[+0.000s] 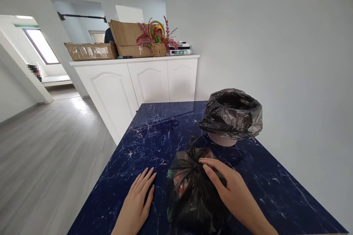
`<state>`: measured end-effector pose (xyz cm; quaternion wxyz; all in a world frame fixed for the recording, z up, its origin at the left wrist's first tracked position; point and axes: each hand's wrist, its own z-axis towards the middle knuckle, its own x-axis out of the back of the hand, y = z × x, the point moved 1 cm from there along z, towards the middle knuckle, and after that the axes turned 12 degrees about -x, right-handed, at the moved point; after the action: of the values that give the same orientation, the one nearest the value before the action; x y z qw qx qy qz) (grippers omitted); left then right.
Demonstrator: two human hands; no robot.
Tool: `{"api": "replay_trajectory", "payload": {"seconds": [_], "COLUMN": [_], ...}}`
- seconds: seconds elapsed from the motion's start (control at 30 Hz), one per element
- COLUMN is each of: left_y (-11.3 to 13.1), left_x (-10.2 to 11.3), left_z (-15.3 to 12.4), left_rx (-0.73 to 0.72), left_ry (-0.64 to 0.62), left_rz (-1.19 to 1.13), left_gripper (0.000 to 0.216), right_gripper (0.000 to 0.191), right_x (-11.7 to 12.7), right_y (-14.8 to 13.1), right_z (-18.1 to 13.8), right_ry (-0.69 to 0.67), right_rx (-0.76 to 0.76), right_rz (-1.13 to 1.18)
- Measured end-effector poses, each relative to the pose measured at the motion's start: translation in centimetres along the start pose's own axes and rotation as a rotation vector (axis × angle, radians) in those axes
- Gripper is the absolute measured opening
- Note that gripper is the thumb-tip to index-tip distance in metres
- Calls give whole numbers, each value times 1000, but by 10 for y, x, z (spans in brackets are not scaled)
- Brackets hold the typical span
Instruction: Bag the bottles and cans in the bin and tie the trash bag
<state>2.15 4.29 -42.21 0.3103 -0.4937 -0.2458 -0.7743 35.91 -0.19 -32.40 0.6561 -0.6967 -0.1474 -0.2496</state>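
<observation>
A filled black plastic garbage bag [193, 194], tied at the top, sits on the near part of the blue marble-patterned table [124, 154]. Red and green contents show through its thin film. My right hand [231, 185] is at the bag's gathered knot, thumb and index fingertip close together on it; its other fingers are mostly hidden. To the left of the bag, my left hand [138, 198] lies flat on the table with fingers stretched out, holding nothing. Farther back at the right stands a pinkish trash bin [222, 139] lined with a black bag [234, 117] folded over its rim.
A white cabinet [149, 80] stands beyond the table, bearing cardboard boxes [91, 51] and a wicker basket of flowers [158, 49]. The wall [275, 62] runs along the table's right side. Grey floor [60, 154] lies left; a blurred person [35, 70] shows through the far doorway.
</observation>
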Motion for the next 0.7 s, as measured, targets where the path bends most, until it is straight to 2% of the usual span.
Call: {"api": "replay_trajectory", "payload": {"seconds": [0.17, 0.33, 0.5, 0.7], "left_y": [16, 50, 75, 85], "left_x": [19, 55, 78, 79], "left_z": [15, 61, 110, 138], "left_rx": [48, 8, -132, -276], "left_ry": [121, 202, 155, 73], "left_rz": [-125, -311, -374, -376], "left_gripper": [33, 27, 27, 37], "right_gripper": [44, 37, 31, 28], "right_x": [9, 10, 8, 9], "right_y": [1, 3, 5, 14], "right_z": [-6, -8, -10, -14], "right_ry": [-3, -13, 26, 81], "right_rx": [-19, 6, 65, 136], "right_rz": [17, -4, -26, -21]}}
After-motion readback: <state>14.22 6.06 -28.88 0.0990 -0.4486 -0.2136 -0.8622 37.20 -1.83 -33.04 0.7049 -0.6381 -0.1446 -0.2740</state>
